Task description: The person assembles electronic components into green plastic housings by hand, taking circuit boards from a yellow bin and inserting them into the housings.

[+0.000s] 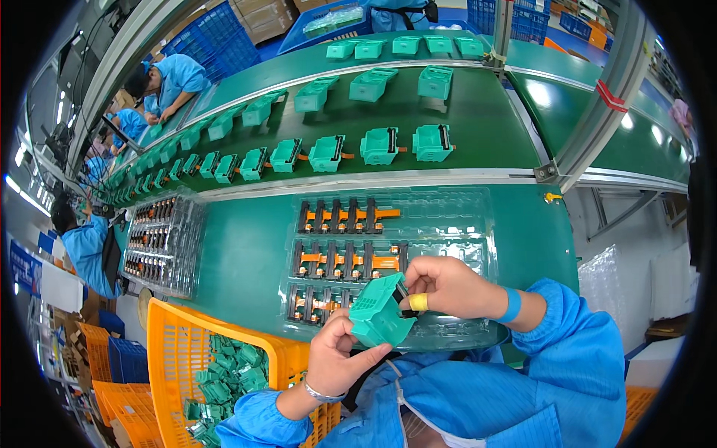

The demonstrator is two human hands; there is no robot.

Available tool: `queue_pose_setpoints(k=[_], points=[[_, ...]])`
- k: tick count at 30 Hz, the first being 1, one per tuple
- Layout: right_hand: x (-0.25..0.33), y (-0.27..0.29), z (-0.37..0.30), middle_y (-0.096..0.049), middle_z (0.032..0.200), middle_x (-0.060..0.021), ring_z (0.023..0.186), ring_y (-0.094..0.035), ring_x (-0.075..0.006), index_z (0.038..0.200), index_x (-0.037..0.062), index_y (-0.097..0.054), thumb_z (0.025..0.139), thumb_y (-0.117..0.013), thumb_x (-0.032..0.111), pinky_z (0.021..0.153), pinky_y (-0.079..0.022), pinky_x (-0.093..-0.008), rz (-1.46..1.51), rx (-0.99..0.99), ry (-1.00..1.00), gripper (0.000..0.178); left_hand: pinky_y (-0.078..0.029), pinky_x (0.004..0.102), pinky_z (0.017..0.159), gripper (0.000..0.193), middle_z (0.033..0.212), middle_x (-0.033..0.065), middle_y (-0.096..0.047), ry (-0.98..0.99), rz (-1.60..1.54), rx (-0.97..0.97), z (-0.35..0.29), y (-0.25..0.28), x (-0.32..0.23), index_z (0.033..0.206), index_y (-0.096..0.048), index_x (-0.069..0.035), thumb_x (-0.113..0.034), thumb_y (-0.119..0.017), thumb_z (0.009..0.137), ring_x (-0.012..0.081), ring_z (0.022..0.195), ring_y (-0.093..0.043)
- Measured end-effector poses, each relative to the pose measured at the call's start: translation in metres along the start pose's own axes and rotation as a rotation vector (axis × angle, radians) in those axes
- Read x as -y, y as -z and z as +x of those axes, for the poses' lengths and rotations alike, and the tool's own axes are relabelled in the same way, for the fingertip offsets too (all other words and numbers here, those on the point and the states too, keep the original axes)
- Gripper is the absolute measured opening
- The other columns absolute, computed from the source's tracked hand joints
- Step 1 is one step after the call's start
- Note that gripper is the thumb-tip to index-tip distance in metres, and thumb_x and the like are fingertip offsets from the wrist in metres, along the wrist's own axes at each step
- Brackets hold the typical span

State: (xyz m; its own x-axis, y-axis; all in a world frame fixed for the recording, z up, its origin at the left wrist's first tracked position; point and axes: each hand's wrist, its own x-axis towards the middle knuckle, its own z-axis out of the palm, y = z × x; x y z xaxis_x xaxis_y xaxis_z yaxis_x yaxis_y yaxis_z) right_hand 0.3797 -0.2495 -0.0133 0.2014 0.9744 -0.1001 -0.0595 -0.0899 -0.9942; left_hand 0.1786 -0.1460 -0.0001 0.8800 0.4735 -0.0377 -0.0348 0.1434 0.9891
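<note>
A green plastic housing is held tilted above the near edge of a clear tray. My left hand grips it from below and the left, thumb along its lower edge. My right hand, with yellow tape on a finger and a blue wristband, pinches at the housing's right side, where a dark strip-like part shows partly; the fingers hide most of it. Beneath them, the clear plastic tray carries rows of black parts with orange flat cables. Some of its slots on the right hold no parts.
An orange basket of green housings stands at lower left. Stacked clear trays sit on the bench's left. Beyond a metal rail, rows of green housings line the green conveyor. A metal post rises at right. Co-workers sit at left.
</note>
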Motion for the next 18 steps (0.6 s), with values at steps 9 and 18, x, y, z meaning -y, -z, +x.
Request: queue_pose_setpoints(k=[9, 18], points=[[0.004, 0.018, -0.015, -0.058, 0.085, -0.0084, 0.072, -0.059, -0.0252, 0.091, 0.0043, -0.059, 0.064, -0.068, -0.006, 0.063, -0.050, -0.0316, -0.495, -0.220, 0.714, 0.030, -0.044, 0.0380, 0.096, 0.044, 0.123, 0.0162, -0.044, -0.399, 0.699, 0.118, 0.011, -0.006, -0.003, 0.104, -0.050, -0.001, 0.007, -0.073, 0.067, 0.0289, 0.115, -0.049], [0.020, 0.142, -0.003, -0.058, 0.079, -0.0088, 0.071, -0.057, -0.0262, 0.087, 0.0055, -0.058, 0.068, -0.063, 0.004, 0.059, -0.047, -0.0347, -1.197, -0.530, 0.959, 0.019, -0.047, 0.0393, 0.092, 0.056, 0.125, 0.0157, -0.045, -0.274, 0.356, -0.258, -0.006, 0.025, -0.015, 0.123, -0.037, -0.003, 0.013, -0.057, 0.074, 0.0269, 0.113, -0.050]])
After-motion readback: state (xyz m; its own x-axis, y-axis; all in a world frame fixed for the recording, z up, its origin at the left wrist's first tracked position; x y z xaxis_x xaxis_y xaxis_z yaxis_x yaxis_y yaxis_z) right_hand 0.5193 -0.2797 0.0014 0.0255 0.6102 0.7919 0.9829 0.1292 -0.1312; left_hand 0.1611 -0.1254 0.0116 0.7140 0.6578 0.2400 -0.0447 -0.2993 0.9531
